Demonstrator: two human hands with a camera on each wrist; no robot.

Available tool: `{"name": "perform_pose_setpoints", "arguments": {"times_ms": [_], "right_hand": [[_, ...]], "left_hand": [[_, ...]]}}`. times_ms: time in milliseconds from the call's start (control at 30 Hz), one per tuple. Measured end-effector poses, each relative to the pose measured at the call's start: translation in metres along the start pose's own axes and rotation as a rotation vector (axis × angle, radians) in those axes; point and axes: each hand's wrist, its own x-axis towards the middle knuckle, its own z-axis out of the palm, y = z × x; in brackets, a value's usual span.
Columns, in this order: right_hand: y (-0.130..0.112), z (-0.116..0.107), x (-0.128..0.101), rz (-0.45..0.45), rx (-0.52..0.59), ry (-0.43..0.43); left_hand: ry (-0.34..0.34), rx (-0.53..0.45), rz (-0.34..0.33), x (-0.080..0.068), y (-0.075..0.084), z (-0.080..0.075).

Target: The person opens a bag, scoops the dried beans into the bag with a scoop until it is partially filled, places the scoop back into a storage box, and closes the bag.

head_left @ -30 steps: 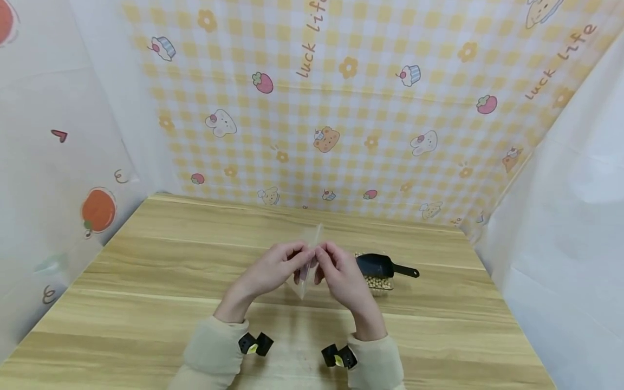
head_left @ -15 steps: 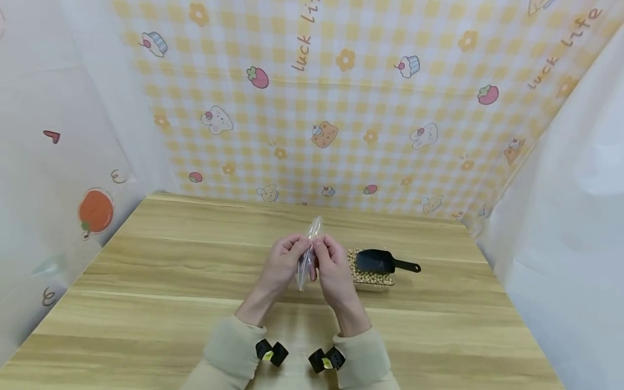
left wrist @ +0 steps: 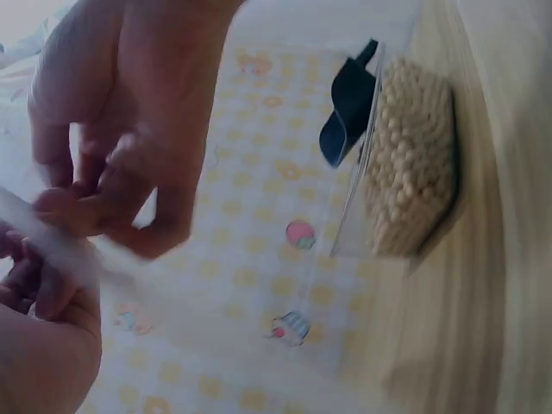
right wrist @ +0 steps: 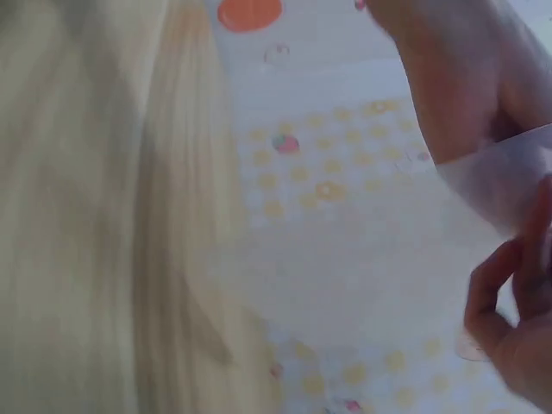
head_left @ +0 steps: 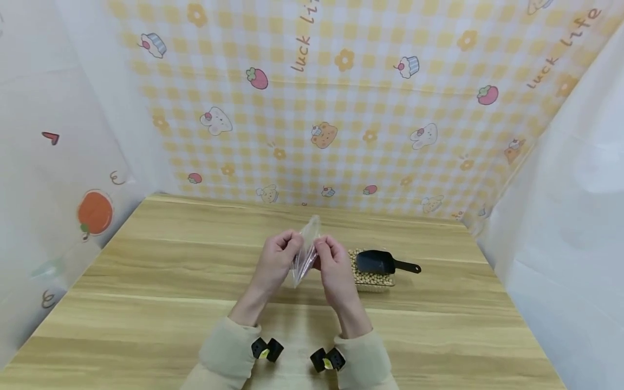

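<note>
A clear plastic bag (head_left: 306, 252) is held up between both hands over the table, its mouth spread apart. My left hand (head_left: 277, 259) pinches the left side of its rim between thumb and curled fingers. On the opposite side, my right hand (head_left: 336, 269) pinches the other edge the same way. Just right of the right hand stands a clear box of pale beans (head_left: 372, 279), with a black scoop (head_left: 376, 262) lying on top. In the right wrist view the bag (right wrist: 345, 267) hangs as a hazy sheet that partly veils the left hand.
The wood-grain table (head_left: 146, 303) reaches back to a yellow checked cloth (head_left: 273, 119). White sheets (head_left: 53, 162) hang at both sides. The scoop's handle (head_left: 408, 266) sticks out to the right past the box.
The bag's edges have been drawn apart, so its mouth has widened. Over the second, both hands shifted slightly, baring more of the bean box; the left has since moved a little left.
</note>
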Motion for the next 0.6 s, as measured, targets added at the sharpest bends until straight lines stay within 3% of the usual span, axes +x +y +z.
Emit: {"name": "perform_pose_setpoints", "arguments": {"times_ms": [233,333,433,600], "right_hand": [[-0.014,-0.011,-0.006,-0.065,-0.413,0.051],[-0.017,-0.008,-0.008,-0.113,-0.544,0.066],[-0.017,-0.005,-0.009,-0.178,-0.596,0.064],[-0.016,-0.003,-0.009,-0.353,-0.72,0.028]], "left_hand": [[-0.084,0.541,0.154,-0.003,0.018,-0.007],[-0.102,0.656,0.226,-0.006,0.024,-0.006],[-0.118,0.738,0.28,-0.008,0.029,-0.003],[-0.136,0.808,0.347,-0.009,0.031,-0.002]]}}
